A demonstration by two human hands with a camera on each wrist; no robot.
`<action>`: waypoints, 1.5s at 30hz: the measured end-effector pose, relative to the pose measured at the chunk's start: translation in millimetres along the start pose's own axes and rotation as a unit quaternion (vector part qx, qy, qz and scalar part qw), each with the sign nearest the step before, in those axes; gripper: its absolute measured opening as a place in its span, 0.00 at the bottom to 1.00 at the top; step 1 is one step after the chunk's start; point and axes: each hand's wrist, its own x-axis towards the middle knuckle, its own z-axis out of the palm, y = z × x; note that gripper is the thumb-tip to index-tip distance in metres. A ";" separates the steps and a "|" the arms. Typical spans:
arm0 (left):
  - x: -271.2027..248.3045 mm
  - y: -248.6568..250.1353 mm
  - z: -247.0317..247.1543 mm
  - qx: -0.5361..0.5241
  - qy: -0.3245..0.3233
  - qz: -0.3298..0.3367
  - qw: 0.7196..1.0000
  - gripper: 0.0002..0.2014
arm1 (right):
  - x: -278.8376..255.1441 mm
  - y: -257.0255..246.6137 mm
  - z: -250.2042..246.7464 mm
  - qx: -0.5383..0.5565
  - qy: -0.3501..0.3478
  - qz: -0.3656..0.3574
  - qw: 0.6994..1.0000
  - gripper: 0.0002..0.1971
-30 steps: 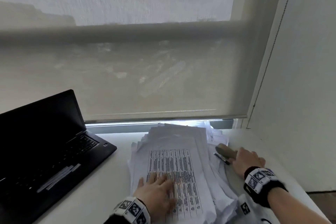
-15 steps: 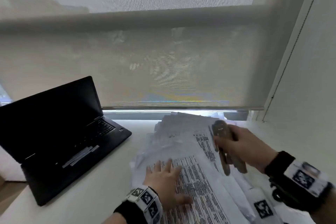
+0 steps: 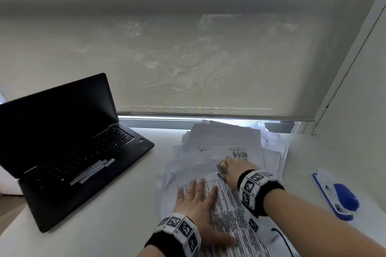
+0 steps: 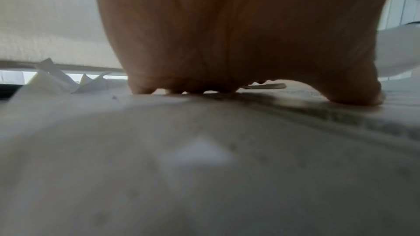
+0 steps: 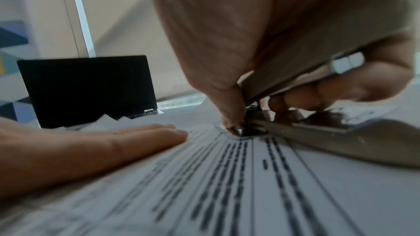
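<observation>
A messy pile of printed papers (image 3: 225,144) lies on the white table (image 3: 117,204). My left hand (image 3: 196,200) presses flat, fingers straight, on the top sheet of printed tables (image 3: 227,202). Just beyond its fingertips my right hand (image 3: 234,168) grips a grey metal stapler-like tool (image 3: 221,167). In the right wrist view the tool (image 5: 318,132) has its tip down on the sheet (image 5: 250,186), thumb above and fingers curled below, beside the left hand (image 5: 90,146). The left wrist view shows only the palm (image 4: 227,33) on blurred paper (image 4: 204,150).
An open black laptop (image 3: 62,142) with a dark screen stands at the left of the table. A blue and white stapler (image 3: 338,196) lies at the right, near the wall. A lowered roller blind (image 3: 188,58) covers the window behind the pile.
My right hand picked the tool up from the right of the pile, carried it left, and has brought its tip down on the top sheet. The left hand stayed flat on the paper.
</observation>
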 end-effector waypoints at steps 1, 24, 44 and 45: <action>0.6 -1.2 0.7 0.000 0.001 0.004 1.000 0.67 | 3.4 -2.0 0.7 0.002 0.004 0.003 1.000 0.18; 0.7 -0.1 3.6 0.019 0.018 0.008 1.000 0.64 | 28.6 -5.3 12.6 0.204 0.085 0.083 0.972 0.27; -19.5 -42.1 -9.5 0.023 0.034 -0.071 0.997 0.71 | -4.7 -26.7 12.9 0.075 0.034 -0.050 0.995 0.17; -21.8 -43.6 -7.9 0.018 0.020 -0.074 0.997 0.71 | -3.2 -30.8 15.6 0.069 0.036 -0.045 0.996 0.17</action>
